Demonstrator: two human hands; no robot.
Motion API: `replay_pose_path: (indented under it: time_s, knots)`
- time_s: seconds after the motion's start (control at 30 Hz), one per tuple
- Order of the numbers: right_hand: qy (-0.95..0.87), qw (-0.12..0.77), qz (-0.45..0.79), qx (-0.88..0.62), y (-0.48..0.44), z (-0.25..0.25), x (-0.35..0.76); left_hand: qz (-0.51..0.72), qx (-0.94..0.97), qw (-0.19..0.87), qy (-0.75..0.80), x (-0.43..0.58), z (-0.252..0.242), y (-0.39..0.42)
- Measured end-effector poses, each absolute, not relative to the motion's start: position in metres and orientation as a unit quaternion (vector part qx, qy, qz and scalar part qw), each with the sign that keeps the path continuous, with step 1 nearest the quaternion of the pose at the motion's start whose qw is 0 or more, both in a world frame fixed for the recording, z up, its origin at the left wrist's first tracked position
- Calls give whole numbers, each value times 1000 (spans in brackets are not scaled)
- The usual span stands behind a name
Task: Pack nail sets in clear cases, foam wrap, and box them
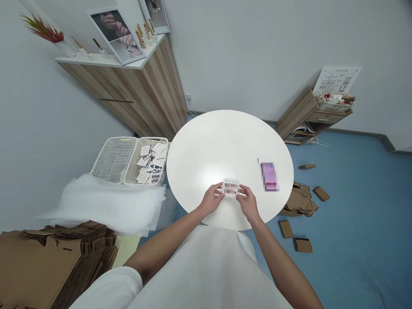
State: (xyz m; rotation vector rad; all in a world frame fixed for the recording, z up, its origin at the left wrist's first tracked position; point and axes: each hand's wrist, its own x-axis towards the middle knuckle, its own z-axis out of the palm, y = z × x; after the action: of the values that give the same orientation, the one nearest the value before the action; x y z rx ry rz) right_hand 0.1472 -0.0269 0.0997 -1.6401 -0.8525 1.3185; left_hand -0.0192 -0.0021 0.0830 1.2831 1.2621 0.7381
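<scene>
Both of my hands hold one small clear plastic case (231, 187) between them, just above the near edge of the round white table (225, 137). My left hand (212, 200) pinches the case's left end with thumb and fingertips, and my right hand (247, 200) grips the right end the same way, fingers curled close around it. Through the clear plastic I see small pinkish and dark red pieces, too small to tell apart.

Further right on the table lies a flat pink packet (269, 176), well apart from my hands, with a tiny dark item (258, 161) just beside its upper left corner.

Left of the table stand two white perforated baskets touching side by side. The left basket (113, 158) holds what look like clear cases, and the right basket (158, 171) holds a heap of small white cards and packets. In front of them lies a pile of white foam sheets (109, 201), and nearer to me a stack of flat brown cardboard blanks (48, 257).

On the blue floor (354, 206) to my right, several folded cardboard pieces (302, 201) lie scattered near the table's edge. A wooden cabinet (144, 94) stands against the wall behind the baskets.
</scene>
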Motion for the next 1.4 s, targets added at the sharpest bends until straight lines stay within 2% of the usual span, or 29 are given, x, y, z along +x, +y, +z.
replay_pose_path:
  time_s: [0.4, 0.73, 1.17, 1.4]
  knots:
    - [-333, 378, 513, -696, -20, 83, 151, 291, 509, 582, 564, -4, 63, 0]
    - [-385, 314, 564, -659, 5, 63, 129, 292, 504, 501, 640, -22, 46, 3]
    - [-475, 220, 591, -614, 81, 33, 3, 300, 469, 377, 741, -134, 23, 46]
    - [-482, 214, 585, -616, 99, 24, -56, 299, 450, 407, 737, -186, 13, 68]
